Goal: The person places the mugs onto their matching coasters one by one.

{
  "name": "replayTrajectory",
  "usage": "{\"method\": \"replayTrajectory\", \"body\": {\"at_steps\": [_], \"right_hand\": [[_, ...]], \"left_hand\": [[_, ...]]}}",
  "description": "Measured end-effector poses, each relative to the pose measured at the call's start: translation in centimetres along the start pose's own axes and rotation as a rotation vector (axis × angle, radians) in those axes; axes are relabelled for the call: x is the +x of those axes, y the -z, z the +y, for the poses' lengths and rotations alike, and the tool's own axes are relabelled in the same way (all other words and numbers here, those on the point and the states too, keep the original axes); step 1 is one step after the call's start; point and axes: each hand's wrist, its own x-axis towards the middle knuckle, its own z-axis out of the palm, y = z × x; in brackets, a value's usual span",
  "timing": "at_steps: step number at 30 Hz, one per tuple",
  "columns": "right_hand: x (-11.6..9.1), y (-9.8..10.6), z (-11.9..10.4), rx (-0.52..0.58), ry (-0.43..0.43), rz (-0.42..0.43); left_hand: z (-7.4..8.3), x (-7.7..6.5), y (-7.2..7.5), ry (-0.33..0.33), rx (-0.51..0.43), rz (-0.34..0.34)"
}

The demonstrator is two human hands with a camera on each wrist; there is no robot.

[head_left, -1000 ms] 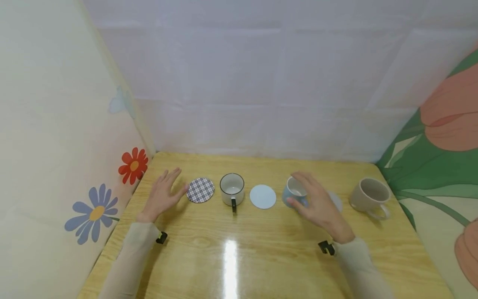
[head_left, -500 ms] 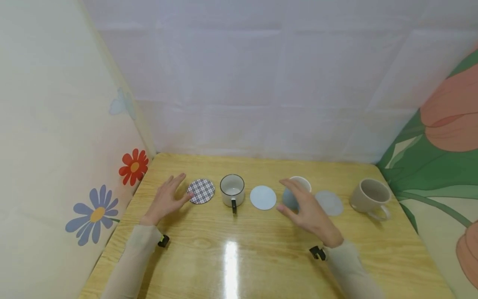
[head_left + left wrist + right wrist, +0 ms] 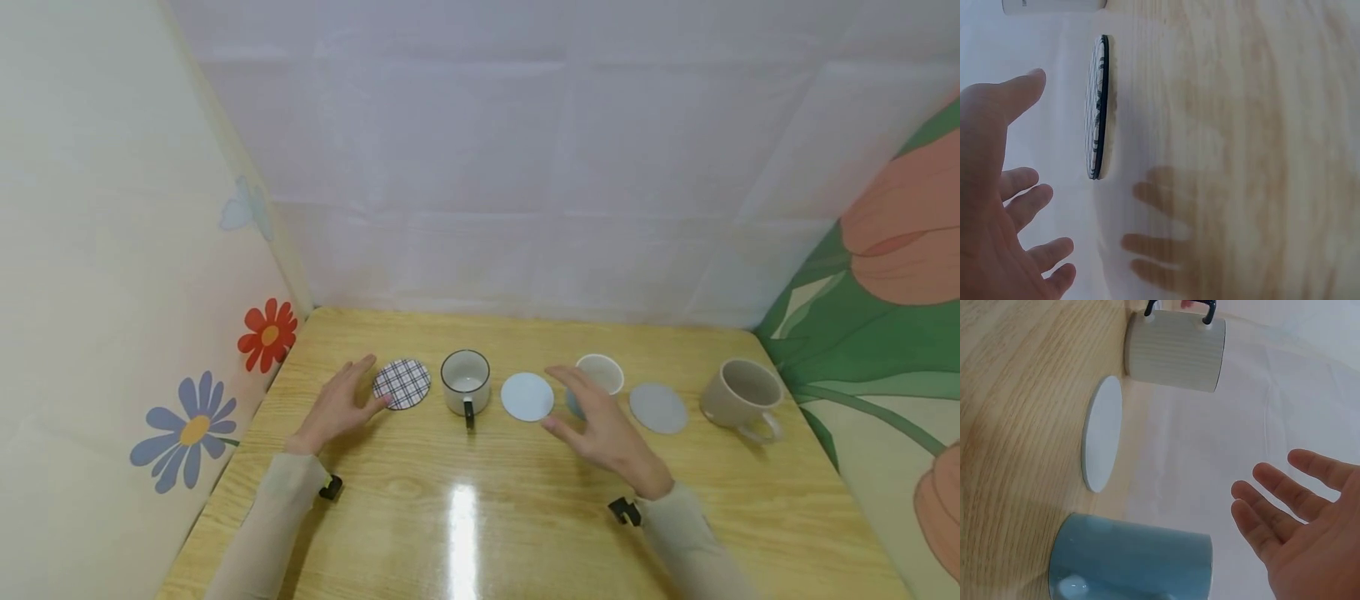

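My left hand (image 3: 341,408) hovers over the left of the table with fingers spread, its thumb close to a plaid coaster (image 3: 402,384). In the left wrist view that coaster (image 3: 1096,109) lies apart from the fingers. My right hand (image 3: 603,433) is held in the air with thumb and fingers apart, partly covering a blue mug (image 3: 602,372) with a white inside. From the right wrist, the blue mug (image 3: 1132,553) stands on the table and the hand touches nothing. To the mug's left lies a pale blue coaster (image 3: 527,397).
Between the plaid and pale blue coasters stands a white mug (image 3: 465,379) with a dark rim and black handle. A grey coaster (image 3: 658,408) and a beige mug (image 3: 738,396) are at the right. Fabric backdrops border the wooden table (image 3: 397,533).
My right hand has moved left from the blue mug toward the pale blue coaster, uncovering the grey coaster. My left hand has shifted slightly right and toward the table's front.
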Motion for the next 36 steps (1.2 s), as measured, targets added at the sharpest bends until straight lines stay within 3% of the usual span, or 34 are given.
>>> {"method": "replayTrajectory", "body": {"at_steps": [9,15,24,36], "right_hand": [[-0.1,-1.0,-0.4,0.023,0.009,0.008],[-0.1,-1.6,-0.5,0.034,0.042,0.013],[0.4,-2.5,-0.5,0.221,0.096,-0.014],[0.7,-3.7,-1.0,0.273,0.082,-0.043]], "left_hand": [[0.0,0.0,-0.3,-0.023,-0.028,-0.060],[-0.2,0.0,-0.6,-0.017,0.003,-0.092],[-0.2,0.1,-1.0,-0.021,0.031,-0.098],[0.1,0.1,-0.7,-0.001,0.047,-0.117]]}}
